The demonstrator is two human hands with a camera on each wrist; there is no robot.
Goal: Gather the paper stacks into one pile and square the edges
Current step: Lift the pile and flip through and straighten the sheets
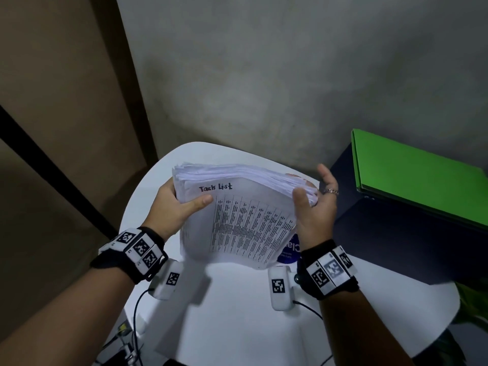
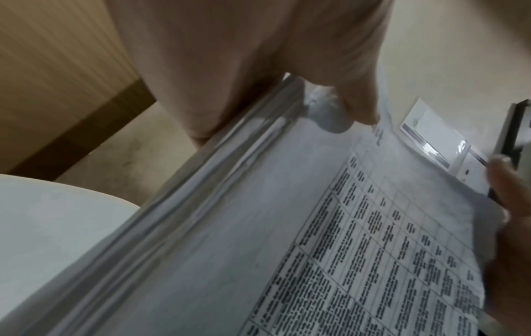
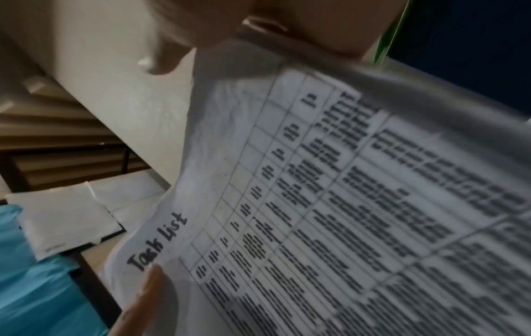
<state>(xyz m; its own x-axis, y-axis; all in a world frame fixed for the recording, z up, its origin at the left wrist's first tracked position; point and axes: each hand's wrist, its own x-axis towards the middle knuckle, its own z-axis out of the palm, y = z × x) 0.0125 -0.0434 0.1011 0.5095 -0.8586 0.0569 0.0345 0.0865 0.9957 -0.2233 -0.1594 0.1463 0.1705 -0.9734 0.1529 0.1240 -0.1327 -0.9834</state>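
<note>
A thick pile of white paper [image 1: 237, 220] stands tilted on its lower edge above the round white table [image 1: 232, 307]. Its front sheet is a printed table headed "Task List" [image 3: 330, 204]. My left hand [image 1: 174, 207] grips the pile's left edge, thumb on the front sheet, fingers hidden behind. My right hand [image 1: 314, 204] holds the right edge with its thumb on the front; a ringed finger sticks up past the sheets. The top edges fan out unevenly. The left wrist view shows the pile's side edge [image 2: 201, 204] and my left thumb [image 2: 359, 104].
A green folder [image 1: 422, 178] lies on a dark cabinet [image 1: 396, 247] at the right, close to my right hand. A blue round sticker [image 1: 290, 249] shows on the table under the pile. Cables [image 1: 137, 313] hang off the table's near left. A grey wall stands behind.
</note>
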